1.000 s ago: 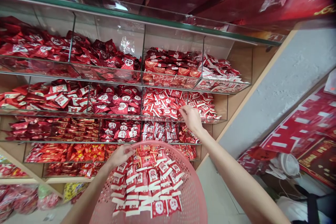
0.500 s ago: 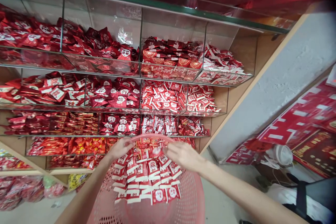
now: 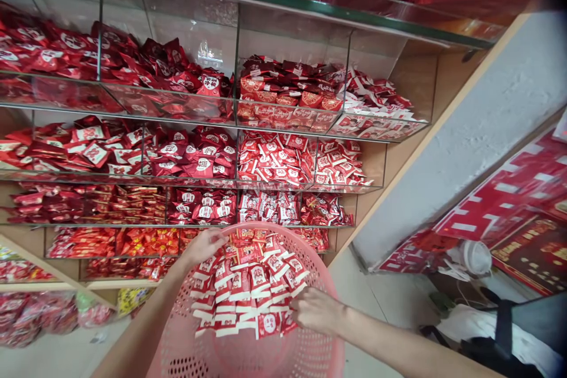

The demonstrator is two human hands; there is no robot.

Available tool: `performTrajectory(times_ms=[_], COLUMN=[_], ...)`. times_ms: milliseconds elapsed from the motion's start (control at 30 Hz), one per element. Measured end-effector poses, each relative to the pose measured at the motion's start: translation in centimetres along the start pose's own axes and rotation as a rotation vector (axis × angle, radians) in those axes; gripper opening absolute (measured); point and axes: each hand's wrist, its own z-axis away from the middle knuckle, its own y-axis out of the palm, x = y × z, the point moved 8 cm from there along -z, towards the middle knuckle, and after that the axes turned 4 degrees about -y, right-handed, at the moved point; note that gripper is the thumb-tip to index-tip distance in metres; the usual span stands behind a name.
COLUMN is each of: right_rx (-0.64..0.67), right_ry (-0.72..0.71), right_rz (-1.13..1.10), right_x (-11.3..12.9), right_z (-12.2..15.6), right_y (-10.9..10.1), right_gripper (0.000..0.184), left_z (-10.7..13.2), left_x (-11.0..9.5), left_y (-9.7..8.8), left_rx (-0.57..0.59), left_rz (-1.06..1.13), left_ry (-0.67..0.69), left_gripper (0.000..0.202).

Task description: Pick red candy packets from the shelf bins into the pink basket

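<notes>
A pink perforated plastic basket (image 3: 330, 289) is in front of me, with rows of small red-and-white wrapped packets (image 3: 239, 283) inside. At the basket's upper left, my left hand (image 3: 204, 248) is closed on the rim. My right hand (image 3: 316, 310) is inside the right part of the basket, fingers pinched together at the lower right end of the rows. One red packet (image 3: 287, 323) shows partly beneath those fingertips; the rest of it is hidden. Beside it lies a red packet with a round white label (image 3: 269, 325).
Glass-fronted shelves (image 3: 266, 124) hold red wrapped packets in compartments beyond the basket. Bagged goods (image 3: 57, 319) lie on the floor at lower left. At right are a white wall (image 3: 478, 130), a white tub (image 3: 476, 257) and a black-and-white bag (image 3: 500, 336).
My right hand has moved from the basket's far rim down and toward me, onto the packets at lower right. My left hand stays at the rim.
</notes>
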Motion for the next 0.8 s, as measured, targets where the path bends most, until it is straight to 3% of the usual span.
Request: performTrajectory(times_ms=[167,367,467,567,667,733,800], right_rx=[0.19,0.228,0.048,-0.304,-0.613,-0.74,-0.778], right_ry=[0.061,0.148,0.268,0.419,0.638,0.789,0.931], right_rz=[0.008,-0.216,-0.227,-0.129,-0.023,0.04,0.081], right_x=[-0.3,-1.3,-4.1,-8.5,-13.4,-16.2,-18.4], right_z=[-0.2,-0.3,-0.2,0.7,2.7,3.9,4.5], right_y=[1.4,-0.8,-5.6,-13.0,-19.4,-22.0,-23.3], right_gripper=[0.014,0.015,0.016,0.026,0.024,0.021,0.021], left_z=[0.0,0.1,0.1,0.1,0.2,0.3,0.3], left_x=[-0.2,-0.1,-0.1,-0.1,-0.3,-0.4,-0.4], left_y=[0.0,0.1,0.1,0.1,0.0,-0.1,-0.1], left_rx=[0.012,0.012,0.012,0.015,0.011,0.006,-0.001], left_rz=[0.021,0.027,0.013,0.005,0.015,0.024,0.025], left_ry=[0.005,-0.008,-0.012,-0.009,-0.005,-0.003,-0.003], left_gripper=[0.04,0.043,0.042,0.043,0.043,0.043,0.042])
